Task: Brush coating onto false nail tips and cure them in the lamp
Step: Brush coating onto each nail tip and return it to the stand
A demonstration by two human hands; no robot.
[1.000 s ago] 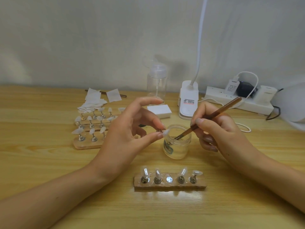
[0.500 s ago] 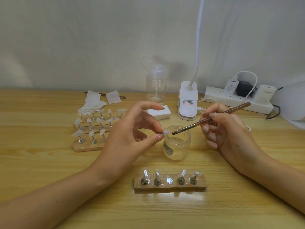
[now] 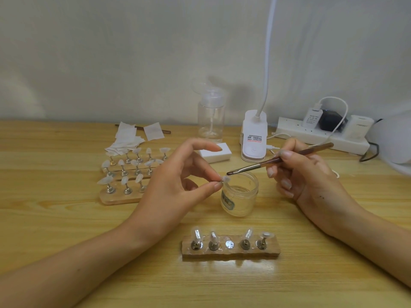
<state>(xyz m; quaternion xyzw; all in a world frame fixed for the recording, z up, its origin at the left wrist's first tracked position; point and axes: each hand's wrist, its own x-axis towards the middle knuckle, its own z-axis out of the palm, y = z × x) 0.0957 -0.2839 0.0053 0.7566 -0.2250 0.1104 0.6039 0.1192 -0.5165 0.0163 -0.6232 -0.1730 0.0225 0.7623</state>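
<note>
Head view | left hand (image 3: pixel 178 181) grip pinching nail tip (image 3: pixel 225 179) above left rim of jar (image 3: pixel 241 194) on desk (image 3: pixel 66 218) | right hand (image 3: pixel 298 172) grip pinched on brush (image 3: pixel 278 161), shaft slanting down-left, bristles just up-right of tip, almost touching | next, likely: short stroke leftward.

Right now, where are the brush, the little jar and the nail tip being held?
brush (image 3: pixel 253 166): head view, on its shaft just behind the bristles.
jar (image 3: pixel 244 203): head view, on its clear front wall.
nail tip (image 3: pixel 225 179): head view, on its exposed free end.
</note>
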